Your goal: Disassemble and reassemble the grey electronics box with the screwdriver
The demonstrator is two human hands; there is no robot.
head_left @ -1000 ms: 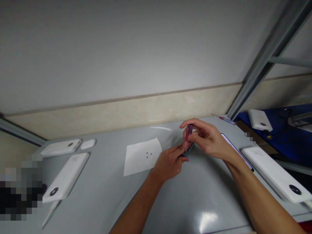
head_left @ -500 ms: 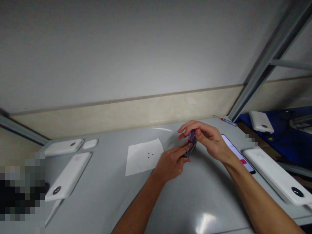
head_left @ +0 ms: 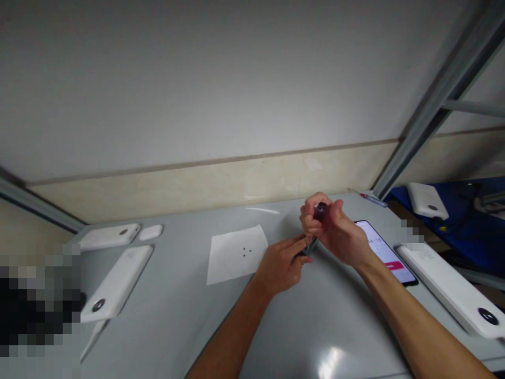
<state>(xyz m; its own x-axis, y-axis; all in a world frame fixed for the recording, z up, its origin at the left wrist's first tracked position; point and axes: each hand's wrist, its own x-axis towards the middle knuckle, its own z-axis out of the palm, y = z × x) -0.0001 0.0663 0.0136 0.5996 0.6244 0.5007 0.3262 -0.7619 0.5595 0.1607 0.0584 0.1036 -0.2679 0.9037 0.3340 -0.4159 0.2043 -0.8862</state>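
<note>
My right hand [head_left: 335, 231] is closed round a small screwdriver with a purple handle [head_left: 320, 210], held upright with its tip pointing down. My left hand [head_left: 282, 263] lies on the grey table [head_left: 197, 326] just below it, its fingers pinching a small dark part [head_left: 303, 252] where the screwdriver tip meets it. Most of that part is hidden by my fingers. A white sheet of paper [head_left: 236, 252] with three tiny dark screws [head_left: 247, 251] on it lies to the left of my left hand.
A phone [head_left: 389, 252] with a lit screen lies right of my hands. White power banks lie at the left [head_left: 116, 284], far left [head_left: 108, 236], right edge [head_left: 453, 289] and on a blue surface [head_left: 428, 200]. A small white case [head_left: 151, 232] and another screwdriver [head_left: 369, 198] lie near the wall.
My right hand's fingers have curled from an open pinch into a tighter grip round the screwdriver handle. The phone screen has lit up. My left hand stays put.
</note>
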